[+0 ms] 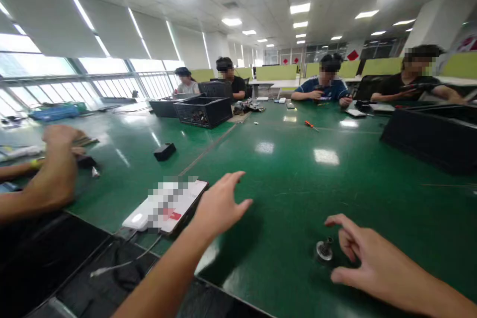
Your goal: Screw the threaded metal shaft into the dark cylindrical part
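Note:
My left hand [219,204] hovers over the green table [283,184], its thumb and fingers apart and nothing between them. Beside its wrist lie a white box-like device and a flat board with a red mark [175,215], both partly blurred out. Toward the front right, a small metal part [325,250] with a round silver base and a dark upright stem stands on the tabletop. Just right of it is my right hand [363,256], fingers curved and thumb spread. A gap shows between those fingers and the metal part.
A small black box [164,151] lies left of centre, and an orange screwdriver [311,125] farther back. Open black computer cases [204,112] stand at the back and a dark case [428,136] at right. A neighbour's arm [55,174] reaches in at left; people sit opposite.

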### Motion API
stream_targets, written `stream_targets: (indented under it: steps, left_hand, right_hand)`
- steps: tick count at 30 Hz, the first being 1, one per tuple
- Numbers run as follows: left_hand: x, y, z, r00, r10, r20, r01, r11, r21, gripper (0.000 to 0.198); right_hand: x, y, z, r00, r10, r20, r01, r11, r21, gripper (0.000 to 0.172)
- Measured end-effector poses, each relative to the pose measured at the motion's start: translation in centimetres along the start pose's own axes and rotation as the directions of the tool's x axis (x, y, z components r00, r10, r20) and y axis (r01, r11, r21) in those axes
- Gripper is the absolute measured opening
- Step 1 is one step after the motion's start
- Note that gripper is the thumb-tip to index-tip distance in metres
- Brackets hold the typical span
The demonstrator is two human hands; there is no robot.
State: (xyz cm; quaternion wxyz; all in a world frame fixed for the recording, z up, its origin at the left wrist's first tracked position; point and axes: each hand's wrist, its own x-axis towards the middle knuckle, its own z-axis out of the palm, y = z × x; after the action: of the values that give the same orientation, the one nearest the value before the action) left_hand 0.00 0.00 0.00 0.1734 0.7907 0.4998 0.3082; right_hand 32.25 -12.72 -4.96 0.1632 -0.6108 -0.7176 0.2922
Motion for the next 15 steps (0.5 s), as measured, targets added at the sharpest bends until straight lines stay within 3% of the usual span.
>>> stream_targets:
  steps: [3, 6, 8, 11, 15]
  left_hand:
    - [2.6, 2.5, 6.2, 0.979, 0.076, 0.189, -0.050, 0.989, -0.141, 0.041]
    - [4.6, 3.6, 11.2, 0.970, 0.105, 0.218, -0.051, 0.969, -0.241, 0.029]
    - [5.3, 3.5, 13.4, 0.969, 0.113, 0.218, -0.042, 0.950, -0.309, 0.028]
    - [5.3, 3.1, 14.7, 0.962, 0.150, 0.226, -0.049, 0.915, -0.400, 0.021]
    - [5.0, 2.7, 14.3, 0.967, 0.166, 0.194, -0.059, 0.885, -0.462, 0.018]
  right_hand:
    - [1.1, -0.7, 0.9, 0.998, -0.039, 0.045, 0.038, 0.999, 0.032, 0.056]
    - [1.9, -0.7, 1.7, 0.994, -0.089, 0.063, 0.087, 0.996, 0.033, 0.025]
    - [2.4, -0.3, 2.1, 0.993, -0.107, 0.049, 0.106, 0.994, 0.037, 0.018]
    - [3.0, 0.8, 2.7, 0.993, -0.115, -0.017, 0.115, 0.993, 0.021, 0.021]
    - [3.9, 2.2, 2.9, 0.995, -0.082, -0.060, 0.086, 0.994, 0.067, 0.033]
